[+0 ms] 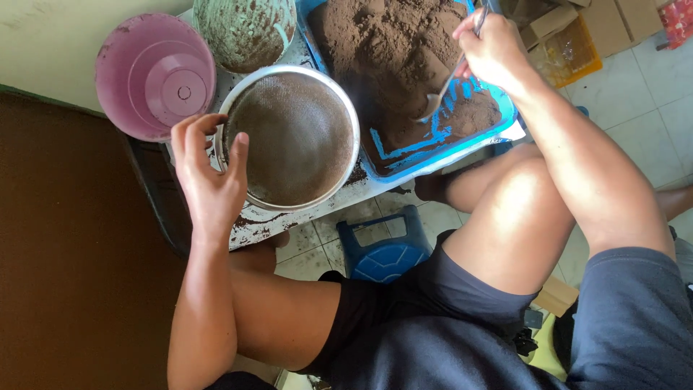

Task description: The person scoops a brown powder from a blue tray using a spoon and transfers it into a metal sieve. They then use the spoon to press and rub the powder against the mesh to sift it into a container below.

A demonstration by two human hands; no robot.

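Sensibly, the left hand (pixel 209 173) curled its grip around the rim of the sieve (pixel 289 137) while the right hand (pixel 494 47), closed on a spoon (pixel 451 79), scooped brown powder (pixel 390 50) from the blue tray (pixel 440 148) beside the sieve, best lifted level to avoid spills.

The top edge cuts off the blue tray (pixel 440 148) of brown powder and the green-smeared bowl (pixel 245 32).
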